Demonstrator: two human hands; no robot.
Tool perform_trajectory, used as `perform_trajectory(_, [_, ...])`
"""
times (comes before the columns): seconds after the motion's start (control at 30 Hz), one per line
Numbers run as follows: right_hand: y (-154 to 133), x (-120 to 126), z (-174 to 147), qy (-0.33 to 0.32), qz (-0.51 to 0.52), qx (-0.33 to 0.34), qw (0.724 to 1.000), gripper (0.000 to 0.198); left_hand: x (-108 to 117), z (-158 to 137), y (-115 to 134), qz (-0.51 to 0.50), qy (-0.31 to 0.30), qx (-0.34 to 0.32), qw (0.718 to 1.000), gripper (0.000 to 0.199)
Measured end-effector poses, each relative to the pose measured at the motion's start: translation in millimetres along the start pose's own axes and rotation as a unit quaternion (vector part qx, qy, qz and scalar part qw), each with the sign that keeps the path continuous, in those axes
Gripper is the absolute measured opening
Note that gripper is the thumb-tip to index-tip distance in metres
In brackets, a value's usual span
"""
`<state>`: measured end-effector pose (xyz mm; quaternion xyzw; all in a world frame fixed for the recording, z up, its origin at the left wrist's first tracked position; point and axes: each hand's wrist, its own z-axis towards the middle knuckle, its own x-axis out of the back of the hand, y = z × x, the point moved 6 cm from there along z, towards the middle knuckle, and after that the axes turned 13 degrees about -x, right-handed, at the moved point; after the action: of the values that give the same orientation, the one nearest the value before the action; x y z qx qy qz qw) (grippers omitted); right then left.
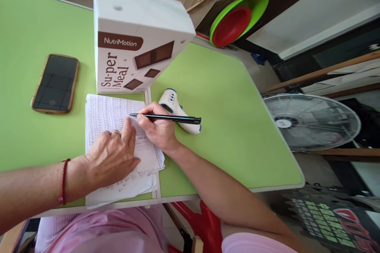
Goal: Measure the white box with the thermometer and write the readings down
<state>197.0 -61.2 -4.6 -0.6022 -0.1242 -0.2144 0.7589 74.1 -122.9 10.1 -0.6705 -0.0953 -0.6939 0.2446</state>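
The right hand (157,126) is closed in a writing grip round a black pen (166,118), fingers pinched near the tip, the barrel lying almost level and pointing away to the right. The tip sits on the sheet of paper (103,116), right at its upper right part. The left hand (114,154) lies flat and open on the paper, holding nothing, just pressing the sheets down, a ring on one finger and a red cord at the wrist. The paper rests on the green table (225,118), near its front edge, in front of the white NutriMotion box (133,35). Most of the visible page already carries dense lines of writing, top to bottom; I judge the writing well advanced, though what the hands cover I cannot tell. A phone (55,83) lies to the left, a white thermometer (175,106) just behind the writing hand.
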Motion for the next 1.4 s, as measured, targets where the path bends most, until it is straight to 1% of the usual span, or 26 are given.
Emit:
perform_trajectory(0.23, [1.8, 0.2, 0.1, 0.001, 0.008, -0.005, 1.000, 0.010, -1.2, 2.4, -2.0, -0.001, -0.021, -0.005, 1.000, 0.059])
perform_trajectory(0.47, [2.7, 1.2, -0.8, 0.007, 0.024, 0.013, 1.000, 0.010, 1.2, 2.3, -1.8, 0.002, -0.007, -0.004, 1.000, 0.059])
perform_trajectory(0.7, [-1.8, 1.3, -0.4, 0.015, -0.004, 0.034, 0.999, 0.012, 3.0, 3.6, -2.1, -0.001, 0.003, -0.004, 1.000, 0.059])
perform_trajectory(0.9, [-2.5, 2.0, -0.1, 0.011, -0.009, 0.046, 0.999, 0.013, 5.9, 3.5, -2.3, 0.008, 0.014, -0.009, 1.000, 0.057])
perform_trajectory(1.0, [-0.9, 1.9, 0.4, 0.005, -0.003, 0.041, 0.999, 0.013, 5.9, 3.7, -2.7, 0.012, 0.011, -0.011, 1.000, 0.058])
perform_trajectory(1.17, [1.3, 5.3, 0.4, 0.030, 0.031, 0.033, 0.999, 0.012, 4.2, 4.3, -3.9, 0.018, -0.003, -0.006, 1.000, 0.054])
perform_trajectory(1.4, [1.5, 7.3, 0.3, 0.039, 0.016, 0.027, 0.999, 0.012, 6.0, 4.3, -2.6, 0.026, 0.007, -0.009, 1.000, 0.057])
